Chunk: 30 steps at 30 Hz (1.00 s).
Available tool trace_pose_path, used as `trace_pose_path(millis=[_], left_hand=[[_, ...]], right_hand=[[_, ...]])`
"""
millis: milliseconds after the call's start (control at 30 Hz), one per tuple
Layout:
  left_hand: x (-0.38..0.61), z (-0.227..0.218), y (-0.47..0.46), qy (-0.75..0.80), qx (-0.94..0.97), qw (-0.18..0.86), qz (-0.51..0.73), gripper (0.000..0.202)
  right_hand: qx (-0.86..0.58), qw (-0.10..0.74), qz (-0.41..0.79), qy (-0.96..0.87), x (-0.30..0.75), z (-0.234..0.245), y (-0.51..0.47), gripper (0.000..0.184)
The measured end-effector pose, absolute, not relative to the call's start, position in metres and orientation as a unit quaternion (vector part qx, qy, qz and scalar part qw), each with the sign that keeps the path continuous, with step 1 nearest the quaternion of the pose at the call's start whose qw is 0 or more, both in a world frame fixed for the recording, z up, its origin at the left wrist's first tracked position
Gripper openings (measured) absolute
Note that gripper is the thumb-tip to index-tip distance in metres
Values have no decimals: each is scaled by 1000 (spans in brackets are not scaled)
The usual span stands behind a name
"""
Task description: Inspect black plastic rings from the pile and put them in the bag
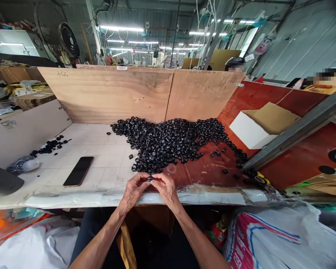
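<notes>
My left hand [134, 189] and my right hand [165, 188] meet at the table's front edge, fingertips pinched together on a small black plastic part [150, 179]. Both hands are closed on it. Just beyond them lies a large heap of the same small black parts [170, 142], spreading across the white and red table top. A few loose parts lie scattered to the right of the heap.
A black phone [78, 170] lies left of my hands. A smaller cluster of black parts [49, 146] and a plastic bag [24, 164] sit at far left. Plywood walls [109, 93] back the table. A white-and-brown box [261, 125] stands right. Sacks [282, 239] lie below.
</notes>
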<state>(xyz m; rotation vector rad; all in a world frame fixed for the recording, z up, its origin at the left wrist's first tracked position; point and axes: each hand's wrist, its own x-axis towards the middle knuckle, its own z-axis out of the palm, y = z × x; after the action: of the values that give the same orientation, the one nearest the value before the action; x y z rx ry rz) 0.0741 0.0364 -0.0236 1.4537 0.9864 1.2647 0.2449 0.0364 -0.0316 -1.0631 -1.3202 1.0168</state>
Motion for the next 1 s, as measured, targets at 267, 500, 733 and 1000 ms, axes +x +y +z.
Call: trace_pose_path(millis=[267, 500, 733, 1000], left_hand=[[72, -29, 35, 399, 648, 400, 511, 22], [72, -29, 34, 387, 665, 390, 506, 16], [73, -28, 34, 383, 649, 426, 501, 21], [73, -29, 33, 391, 615, 455, 513, 22]], right_hand=[[-427, 557, 379, -603, 247, -29, 31, 16], [-479, 519, 351, -615, 244, -36, 34, 29], [-494, 531, 262, -637, 243, -28, 26, 26], [-499, 517, 235, -654, 243, -29, 25, 41]])
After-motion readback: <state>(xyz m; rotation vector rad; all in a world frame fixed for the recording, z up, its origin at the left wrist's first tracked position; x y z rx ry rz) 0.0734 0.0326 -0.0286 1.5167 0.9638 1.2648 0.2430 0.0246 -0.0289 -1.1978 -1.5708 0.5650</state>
